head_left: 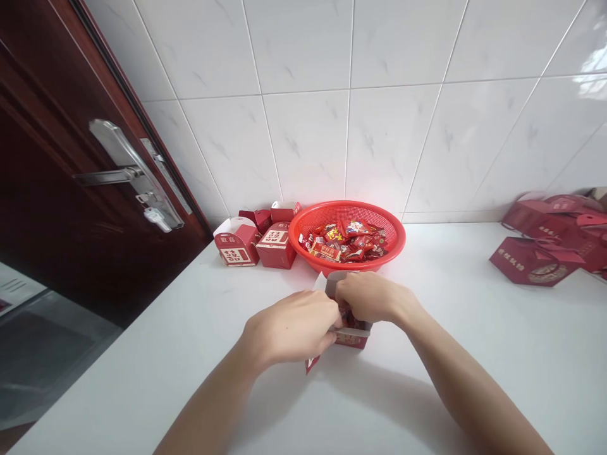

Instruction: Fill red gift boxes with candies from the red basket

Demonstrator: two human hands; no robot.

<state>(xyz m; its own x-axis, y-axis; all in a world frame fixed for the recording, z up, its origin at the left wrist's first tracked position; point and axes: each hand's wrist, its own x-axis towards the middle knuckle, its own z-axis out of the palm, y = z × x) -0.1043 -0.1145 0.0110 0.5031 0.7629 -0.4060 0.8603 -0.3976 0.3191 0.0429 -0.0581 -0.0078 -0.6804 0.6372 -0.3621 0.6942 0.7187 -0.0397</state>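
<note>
A small red cardboard candy box (351, 340) stands on the white table between my hands, its top open and its flaps spread out. My left hand (296, 328) grips the box's left side, thumb and fingers closed at the flap edge. My right hand (367, 296) is bent over the opening from the far right side, with its fingers curled down and their tips hidden. Dark red wrapped sweets partly show inside the box. Just behind it sits a red plastic basket (396, 249) with many wrapped candies (348, 240).
Several assembled red boxes (277, 246) stand left of the basket, against the tiled wall (303, 145). More red boxes (535, 260) are heaped on the right of the white table (455, 328). A dark wooden door (52, 158) with a metal handle and keys is at left.
</note>
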